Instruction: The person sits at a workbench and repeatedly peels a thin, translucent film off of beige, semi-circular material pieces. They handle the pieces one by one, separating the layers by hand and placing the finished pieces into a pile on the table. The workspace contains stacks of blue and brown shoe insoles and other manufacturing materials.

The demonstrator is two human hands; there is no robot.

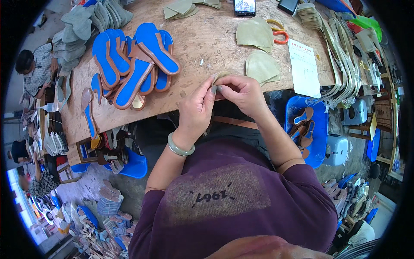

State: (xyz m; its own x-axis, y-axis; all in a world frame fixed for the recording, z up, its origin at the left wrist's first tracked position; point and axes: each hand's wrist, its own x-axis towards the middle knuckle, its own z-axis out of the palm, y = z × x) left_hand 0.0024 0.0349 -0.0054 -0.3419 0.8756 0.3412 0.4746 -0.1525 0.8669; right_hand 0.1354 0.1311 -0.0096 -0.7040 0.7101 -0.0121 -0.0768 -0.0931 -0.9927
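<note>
My left hand [195, 105] and my right hand [245, 94] meet over the front edge of the wooden table [207, 47]. Fingers and thumbs of both pinch a small beige curved piece [221, 74], mostly hidden by the fingers. To the right of it lie flat beige half-round pieces [261, 67], with a further beige stack [253, 33] behind them. On the left rests a pile of brown-edged shoe insoles with blue faces [140, 73]. A single narrow insole [89, 114] lies apart from this pile, near the table's left edge.
Scissors with orange handles [280, 37], a paper sheet [303, 69] and a phone [244, 7] lie on the table. Long beige strips [343, 64] hang over its right edge. Blue bins [319, 129] with shoe parts stand below. Other people [39, 71] are at far left.
</note>
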